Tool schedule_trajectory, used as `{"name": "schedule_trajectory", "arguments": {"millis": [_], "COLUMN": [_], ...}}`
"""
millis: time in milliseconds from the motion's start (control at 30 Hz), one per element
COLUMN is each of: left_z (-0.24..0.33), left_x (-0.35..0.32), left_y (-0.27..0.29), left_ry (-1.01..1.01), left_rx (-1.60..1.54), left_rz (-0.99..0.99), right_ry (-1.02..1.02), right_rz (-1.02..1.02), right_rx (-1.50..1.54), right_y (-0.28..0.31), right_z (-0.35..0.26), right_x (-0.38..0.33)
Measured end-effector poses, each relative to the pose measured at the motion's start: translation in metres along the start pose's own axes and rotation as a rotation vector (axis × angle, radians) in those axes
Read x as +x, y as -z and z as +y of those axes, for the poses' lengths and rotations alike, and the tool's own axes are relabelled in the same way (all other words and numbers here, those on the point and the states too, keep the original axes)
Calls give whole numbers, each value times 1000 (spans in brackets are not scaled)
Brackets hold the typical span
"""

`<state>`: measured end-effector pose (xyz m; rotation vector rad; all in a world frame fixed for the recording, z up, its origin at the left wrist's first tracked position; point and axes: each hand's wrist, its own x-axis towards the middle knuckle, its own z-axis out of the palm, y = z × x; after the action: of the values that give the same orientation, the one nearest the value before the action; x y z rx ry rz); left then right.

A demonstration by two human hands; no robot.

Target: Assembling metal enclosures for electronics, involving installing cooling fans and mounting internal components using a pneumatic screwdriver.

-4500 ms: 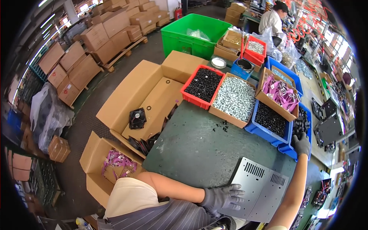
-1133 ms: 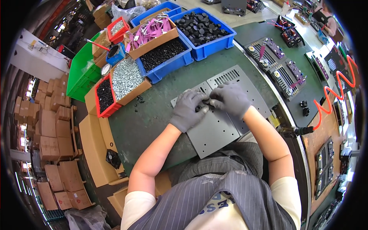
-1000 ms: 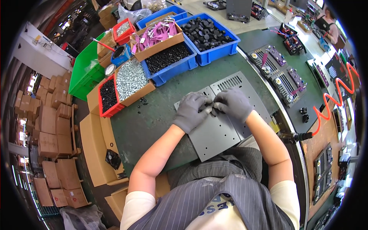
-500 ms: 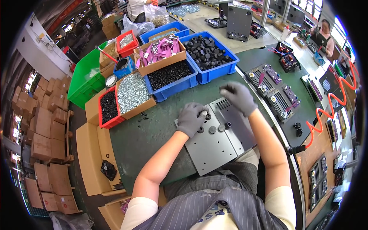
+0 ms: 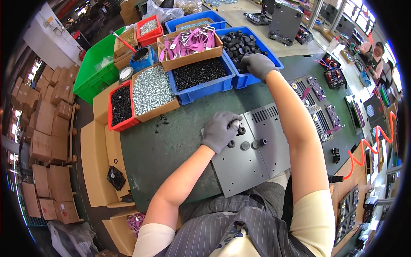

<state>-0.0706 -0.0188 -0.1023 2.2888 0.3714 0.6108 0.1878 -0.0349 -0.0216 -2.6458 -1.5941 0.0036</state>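
A grey sheet-metal panel with small holes and vent slots lies across the table's front edge and my lap. Several round black rubber feet sit on it, some flat and one on its side. My left hand, in a grey glove, rests on the panel's upper left part with the fingers curled. Whatever lies between its thumb and fingers is too small to make out. At the blue bin of black rubber parts, my gloved right hand has its fingers bent down among the pieces; its fingertips are partly hidden.
Left of that bin stand a blue bin of black screws, a carton of pink-tagged metal pieces, a carton of silver screws and a red bin. An orange coiled hose hangs at right beside circuit assemblies.
My right hand has moved from above the panel's vent slots up and away to the blue bin of rubber parts. The left hand stays at the panel. The whole view has shifted slightly.
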Motion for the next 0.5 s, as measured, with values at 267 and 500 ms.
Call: {"name": "schedule_trajectory", "arguments": {"millis": [267,500], "left_z": [0,-2], "left_x": [0,5], "left_y": [4,0], "left_ry": [-21,16], "left_rx": [-95,-156], "left_rz": [27,49], "right_ry": [5,204], "right_rz": [-151,-243], "right_rx": [889,185], "right_y": [38,-11], "right_z": [-1,-35], "right_x": [-104,-189]}}
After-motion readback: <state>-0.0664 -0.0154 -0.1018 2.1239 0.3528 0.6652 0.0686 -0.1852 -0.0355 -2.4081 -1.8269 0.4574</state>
